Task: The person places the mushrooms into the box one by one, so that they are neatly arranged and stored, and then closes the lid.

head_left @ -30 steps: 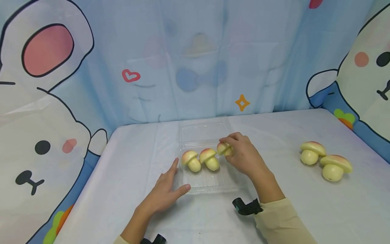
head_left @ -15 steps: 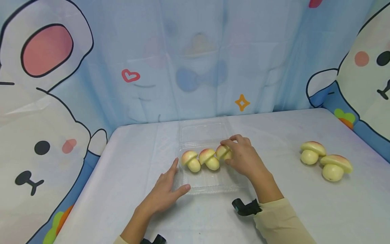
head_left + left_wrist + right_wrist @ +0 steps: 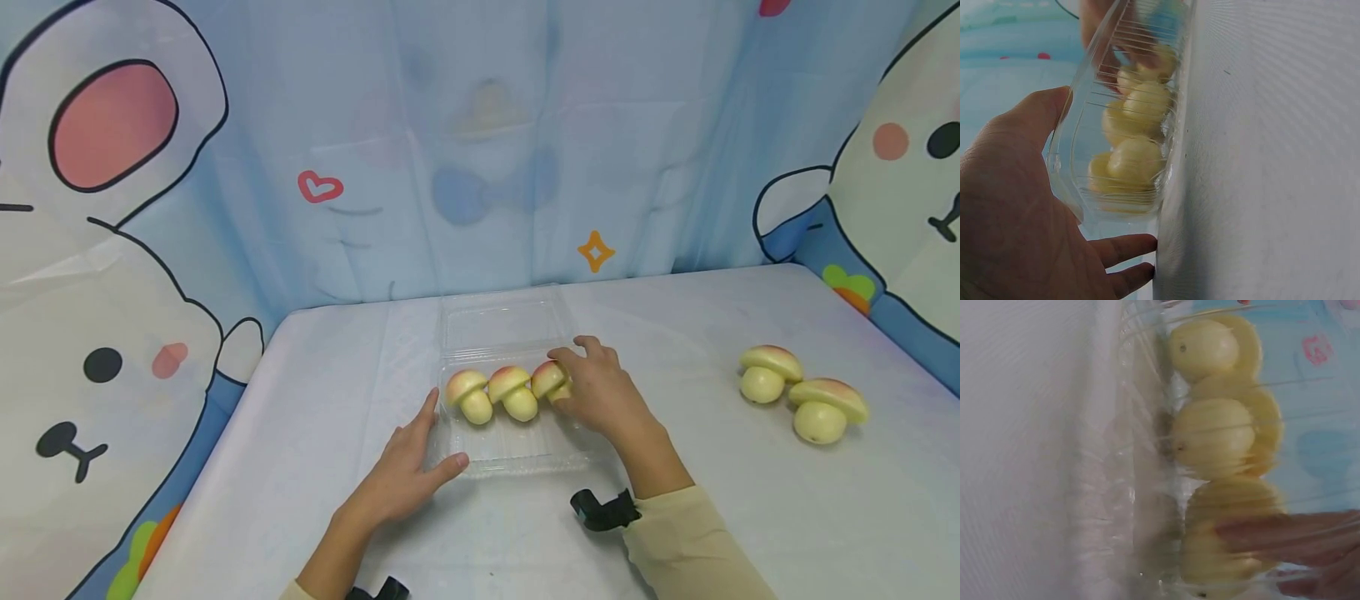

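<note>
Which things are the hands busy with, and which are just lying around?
Busy with: right hand holding the third mushroom; left hand steadying the clear box; two mushrooms in the box.
Lying around: two mushrooms on the table; cartoon curtain.

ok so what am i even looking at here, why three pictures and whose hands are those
These are one person's two bare hands, filmed by three cameras at the same moment. The wide picture comes from a camera on the person's head, looking down at a table covered in white cloth. The other two come from small cameras strapped to each wrist, so they look sideways and very close.

On the table is a clear plastic tray with its lid open behind it. The left hand rests flat against the tray's near left corner. Three toy mushrooms lie in a row inside; the right hand holds the third mushroom, the rightmost one. Two loose mushrooms sit on the cloth to the right.
</note>
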The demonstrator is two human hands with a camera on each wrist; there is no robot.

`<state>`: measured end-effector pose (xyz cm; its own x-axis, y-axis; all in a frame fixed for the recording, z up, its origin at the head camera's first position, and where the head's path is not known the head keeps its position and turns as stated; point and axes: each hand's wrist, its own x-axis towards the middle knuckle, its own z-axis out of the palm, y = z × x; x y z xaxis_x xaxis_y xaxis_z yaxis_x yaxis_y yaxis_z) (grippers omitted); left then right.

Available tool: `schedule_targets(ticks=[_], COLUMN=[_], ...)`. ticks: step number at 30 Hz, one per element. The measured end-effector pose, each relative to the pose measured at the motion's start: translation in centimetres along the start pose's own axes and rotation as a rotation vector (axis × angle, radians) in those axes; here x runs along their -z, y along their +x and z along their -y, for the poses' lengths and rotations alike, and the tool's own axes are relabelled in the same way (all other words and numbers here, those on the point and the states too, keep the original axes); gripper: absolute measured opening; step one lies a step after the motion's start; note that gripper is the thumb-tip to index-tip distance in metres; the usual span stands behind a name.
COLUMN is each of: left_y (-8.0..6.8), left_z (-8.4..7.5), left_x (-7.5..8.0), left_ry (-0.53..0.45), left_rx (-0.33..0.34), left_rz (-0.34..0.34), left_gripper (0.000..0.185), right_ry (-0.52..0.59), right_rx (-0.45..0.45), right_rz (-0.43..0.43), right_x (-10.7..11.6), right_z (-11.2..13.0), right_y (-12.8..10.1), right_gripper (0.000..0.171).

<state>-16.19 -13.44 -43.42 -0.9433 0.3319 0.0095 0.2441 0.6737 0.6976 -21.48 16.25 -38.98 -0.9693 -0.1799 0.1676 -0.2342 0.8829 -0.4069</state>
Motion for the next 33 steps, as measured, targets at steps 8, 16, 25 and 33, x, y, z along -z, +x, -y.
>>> schedule_targets(ticks=[8, 16, 25, 33], left_y=[0.1, 0.0, 0.0, -0.1], left_z=[0.0, -0.1, 0.0, -0.1], left_x=[0.0, -0.1, 0.0, 0.0], left_ry=[-0.003, 0.0, 0.001, -0.001], left_rx=[0.003, -0.002, 0.002, 0.006], left_rz=[-0.001, -0.001, -0.002, -0.002], left_gripper=[0.097, 0.096, 0.096, 0.097], right_ry=[0.025, 0.067, 0.106, 0.116], right_rx=[-0.009, -0.014, -0.037, -0.038], right_rz=[0.01, 0.049, 0.093, 0.099], right_x=[-0.1, 0.2, 0.6, 1.0], right_z=[-0.1, -0.2, -0.3, -0.2], right_y=[0.0, -0.1, -0.1, -0.1], right_gripper=[0.064, 0.068, 0.074, 0.074])
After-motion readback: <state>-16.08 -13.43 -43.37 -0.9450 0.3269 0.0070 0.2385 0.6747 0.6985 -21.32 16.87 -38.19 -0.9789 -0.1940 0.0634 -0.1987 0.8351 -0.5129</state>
